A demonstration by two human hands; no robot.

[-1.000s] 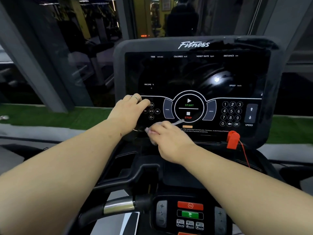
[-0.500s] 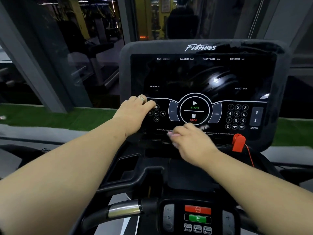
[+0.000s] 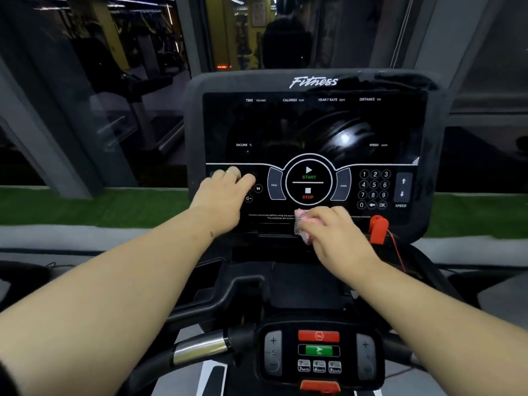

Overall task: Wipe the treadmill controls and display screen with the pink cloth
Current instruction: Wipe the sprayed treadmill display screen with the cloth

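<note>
1. Pink cloth (image 3: 302, 224) is bunched up under the right hand (image 3: 337, 235), low on the panel (image 3: 311, 215), just below the STOP button (image 3: 307, 193).
2. Right hand fingers (image 3: 320, 217) curl over the cloth & hold it tight against the panel. Only a bit of cloth pokes out on the left side of the hand, and it looks blurry.
3. Left hand (image 3: 221, 192) lies on the left part of the panel, fingers mostly straight, pressing flat. It holds nothing. A ring (image 3: 235, 173) is on one finger.
4. Left hand covers some of the small music buttons; a skip button (image 3: 258, 188) and a vol. button (image 3: 248, 198) peek out beside it.
5. Screen (image 3: 311, 127) above is dark, w/ a bright shine spot on the right.
6. Number keys (image 3: 374, 189) and SPEED arrows (image 3: 403, 187) sit to the right, well apart from both hands.
7. Red clip (image 3: 377, 228) w/ a thin red cord hangs at the panel's bottom right, near the right hand but not touching.
8. Lower down, close to the person, there's a small pad (image 3: 318, 351) w/ red & green buttons, and a silver grip (image 3: 200, 348) on the bar to its left.
</note>
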